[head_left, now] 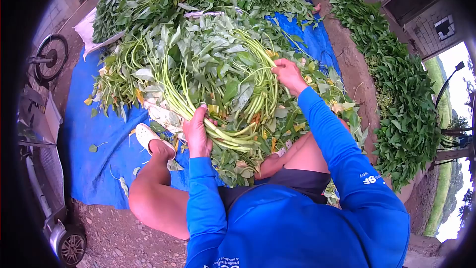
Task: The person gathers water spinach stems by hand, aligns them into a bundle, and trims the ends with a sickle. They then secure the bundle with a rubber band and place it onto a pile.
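Note:
A bundle of long green leafy stems (186, 101), which look like water spinach, lies across my left hand (199, 131). The fingers of that hand are closed round the stems, whose cut ends stick out to the right below it. Higher and to the right, my right hand (289, 75) is closed in a pinch at a few stems (267, 59) of the leafy pile. Its fingertips are partly hidden, so the exact grip is hard to see. Under both hands spreads a heap of the same greens (213, 64), with some yellow leaves mixed in.
A blue tarp (104, 154) lies under the greens. More greens are heaped at the back (148, 5), and a long row (391, 79) runs down the right. My cream clog (145, 138) rests on the tarp. Wheeled vehicles (51, 58) stand at the left.

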Motion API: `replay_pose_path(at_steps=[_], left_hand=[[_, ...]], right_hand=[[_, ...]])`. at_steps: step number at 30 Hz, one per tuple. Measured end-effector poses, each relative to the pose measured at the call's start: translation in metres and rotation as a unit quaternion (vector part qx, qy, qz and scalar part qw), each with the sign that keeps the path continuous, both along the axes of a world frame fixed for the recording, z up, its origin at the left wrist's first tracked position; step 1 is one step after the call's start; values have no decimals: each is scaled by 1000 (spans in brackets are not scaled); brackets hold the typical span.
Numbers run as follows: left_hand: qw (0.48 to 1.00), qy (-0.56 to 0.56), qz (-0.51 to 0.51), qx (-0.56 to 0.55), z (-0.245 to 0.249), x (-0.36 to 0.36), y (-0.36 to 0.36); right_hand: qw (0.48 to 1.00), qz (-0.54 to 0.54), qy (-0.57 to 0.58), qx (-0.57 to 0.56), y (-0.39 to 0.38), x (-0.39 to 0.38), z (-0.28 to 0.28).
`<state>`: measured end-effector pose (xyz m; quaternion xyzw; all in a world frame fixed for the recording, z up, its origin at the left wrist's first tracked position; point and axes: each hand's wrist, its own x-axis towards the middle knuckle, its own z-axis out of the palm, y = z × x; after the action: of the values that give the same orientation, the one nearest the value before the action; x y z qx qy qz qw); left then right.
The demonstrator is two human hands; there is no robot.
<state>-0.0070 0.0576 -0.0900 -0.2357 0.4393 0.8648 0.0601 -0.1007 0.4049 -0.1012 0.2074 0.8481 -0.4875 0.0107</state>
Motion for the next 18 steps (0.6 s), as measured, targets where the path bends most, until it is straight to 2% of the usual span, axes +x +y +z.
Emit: replay_pose_path(at_steps=[4,8,13,18], left_hand=[[1000,4,19,2,-2,-7,1],[1000,7,20,21,-1,-5,4],[999,12,10,32,2,1,5],[999,20,15,45,3,3,9]], right_hand=[[999,-4,17,-50,-20,21,113],[988,42,72,-131,-16,47,165],[977,54,140,-150,-17,67,188],[962,103,148,-205,-39,98,171]])
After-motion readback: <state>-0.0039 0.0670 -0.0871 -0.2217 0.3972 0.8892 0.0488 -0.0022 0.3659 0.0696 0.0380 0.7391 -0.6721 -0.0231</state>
